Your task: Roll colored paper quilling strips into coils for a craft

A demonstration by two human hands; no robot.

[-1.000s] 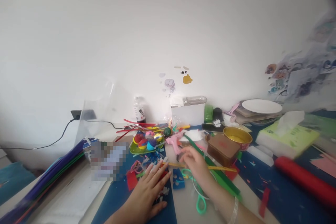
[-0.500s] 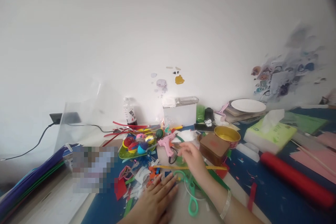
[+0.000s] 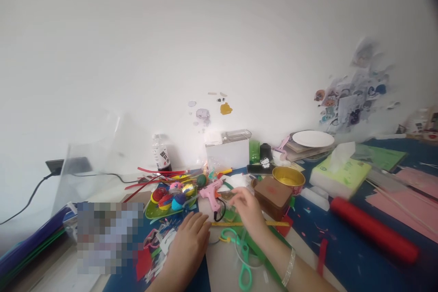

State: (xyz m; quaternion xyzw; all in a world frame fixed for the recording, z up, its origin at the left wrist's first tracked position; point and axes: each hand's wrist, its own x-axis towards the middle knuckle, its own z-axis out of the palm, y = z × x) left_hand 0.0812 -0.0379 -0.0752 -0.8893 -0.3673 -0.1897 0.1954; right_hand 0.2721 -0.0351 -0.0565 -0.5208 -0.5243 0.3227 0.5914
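Extends left hand [image 3: 189, 242] palm-down over paper scraps [image 3: 158, 255], fingers straight, little apart. Curls right hand [image 3: 249, 210] just right of pink glue gun [image 3: 211, 193]; cannot tell if pinching anything. Crosses gold strip [image 3: 226, 224] with right forearm, near green scissors [image 3: 244, 251].

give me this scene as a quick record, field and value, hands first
left hand: back up, fingers extended, beside scraps
right hand: fingers bent, right of pink glue gun; grip unclear
middle front: green scissors
green tray: coloured balls
back: bottle, white box
right side: tissue pack, red roll
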